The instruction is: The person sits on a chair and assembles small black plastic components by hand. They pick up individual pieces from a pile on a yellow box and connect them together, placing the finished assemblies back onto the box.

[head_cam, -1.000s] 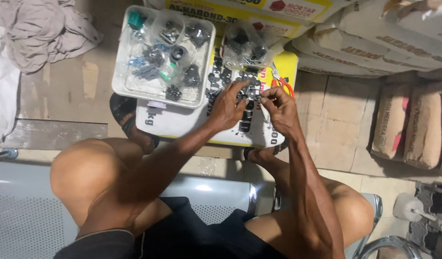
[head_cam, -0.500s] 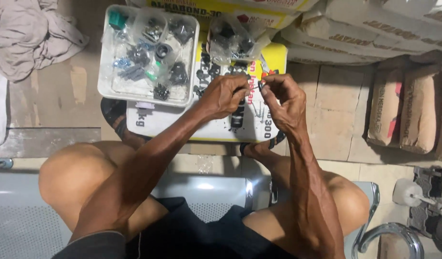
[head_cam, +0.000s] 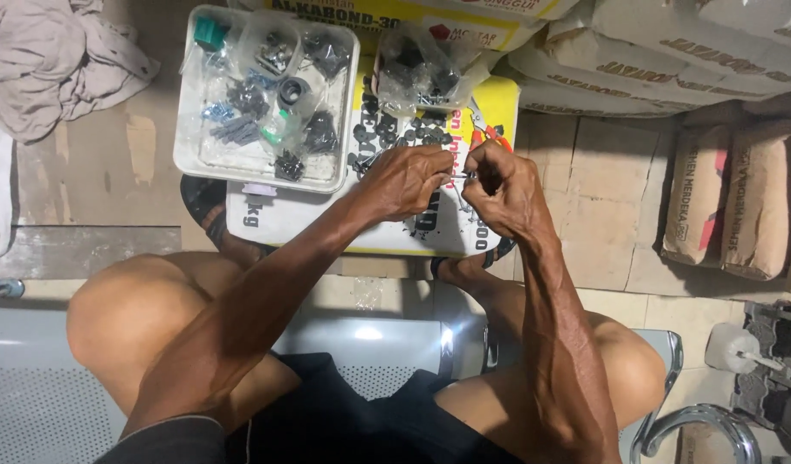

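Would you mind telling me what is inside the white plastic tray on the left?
The white plastic tray holds clear bags of small dark parts, a black ring and a green cap. The bags overlap, so whatever lies beneath them on the tray floor is hidden.

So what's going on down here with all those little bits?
A seated person is working with both hands over a flat yellow-and-white sack. The left hand and right hand pinch a small thin metal piece between them. Loose dark small parts lie on the sack, and a white tray of bagged hardware sits beside them.
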